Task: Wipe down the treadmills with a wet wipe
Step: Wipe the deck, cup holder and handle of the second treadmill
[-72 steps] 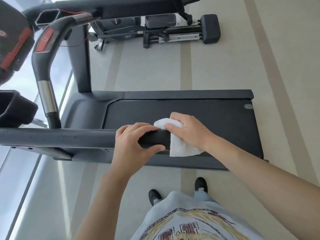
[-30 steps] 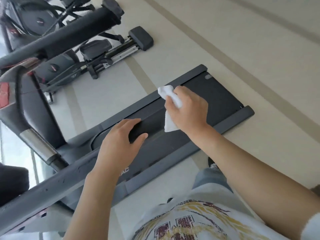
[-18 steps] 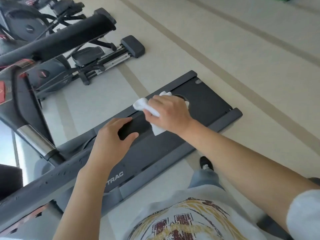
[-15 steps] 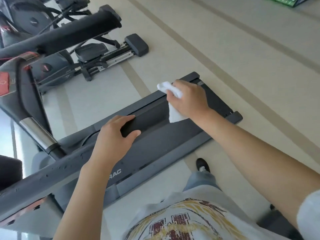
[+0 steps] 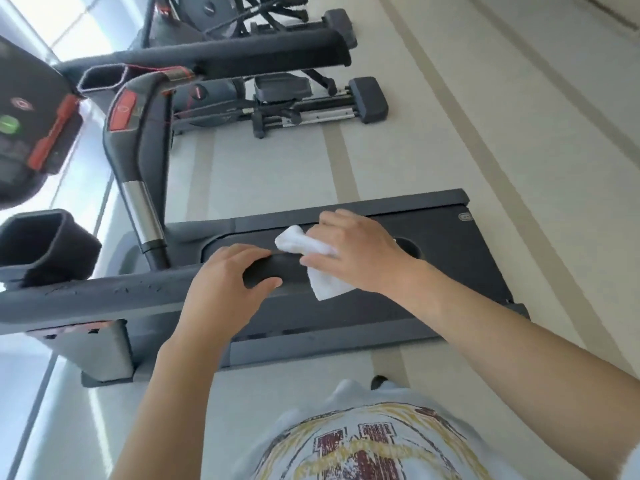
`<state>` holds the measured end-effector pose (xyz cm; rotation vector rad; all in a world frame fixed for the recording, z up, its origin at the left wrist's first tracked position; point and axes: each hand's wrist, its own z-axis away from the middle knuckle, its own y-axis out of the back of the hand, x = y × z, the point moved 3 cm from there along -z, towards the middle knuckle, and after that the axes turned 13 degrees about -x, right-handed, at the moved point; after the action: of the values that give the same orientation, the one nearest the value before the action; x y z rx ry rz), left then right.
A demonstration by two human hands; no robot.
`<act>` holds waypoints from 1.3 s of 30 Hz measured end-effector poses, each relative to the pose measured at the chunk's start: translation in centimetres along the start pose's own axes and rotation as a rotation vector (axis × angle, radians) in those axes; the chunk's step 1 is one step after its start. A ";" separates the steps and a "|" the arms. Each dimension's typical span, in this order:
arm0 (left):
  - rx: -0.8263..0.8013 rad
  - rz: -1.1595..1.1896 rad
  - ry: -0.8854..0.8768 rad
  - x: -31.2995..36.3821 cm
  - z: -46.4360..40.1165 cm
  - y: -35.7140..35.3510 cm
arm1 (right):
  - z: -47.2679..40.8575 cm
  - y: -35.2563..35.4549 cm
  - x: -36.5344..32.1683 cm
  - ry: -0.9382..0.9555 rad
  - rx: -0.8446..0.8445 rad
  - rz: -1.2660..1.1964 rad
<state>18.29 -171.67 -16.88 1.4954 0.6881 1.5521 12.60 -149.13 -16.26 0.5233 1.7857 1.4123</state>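
From your head camera, the pale floor (image 5: 485, 140) carries tan stripes, and the treadmill (image 5: 450, 271) lies across it, its dark belt below you. Another exercise machine (image 5: 298, 105) stands beyond it. Two open cup holders (image 5: 45, 244) sit beside the console (image 5: 24, 126); their insides are too dark to read. Your left hand (image 5: 225, 289) curls round the padded handrail (image 5: 104, 296). Your right hand (image 5: 360, 254) grips the white wet wipe (image 5: 311, 258), pressing it against that rail's end.
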 end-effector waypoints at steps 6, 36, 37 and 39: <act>0.124 -0.024 0.068 0.6 1.3 -1.0 | 3.6 1.1 3.8 0.159 -0.030 0.127; 0.359 -0.016 0.183 -10.1 7.1 4.1 | -5.0 -2.9 -5.4 0.039 -0.099 0.092; 0.376 -0.013 0.167 -10.3 7.0 4.0 | -5.7 -3.6 -6.5 0.028 -0.088 0.105; 0.401 0.002 0.143 -10.7 6.8 4.0 | -7.6 -4.9 -9.6 0.031 -0.088 0.129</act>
<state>23.35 -183.96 -17.98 1.6799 1.1344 1.5978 13.19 -162.25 -17.27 0.5810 1.7316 1.5875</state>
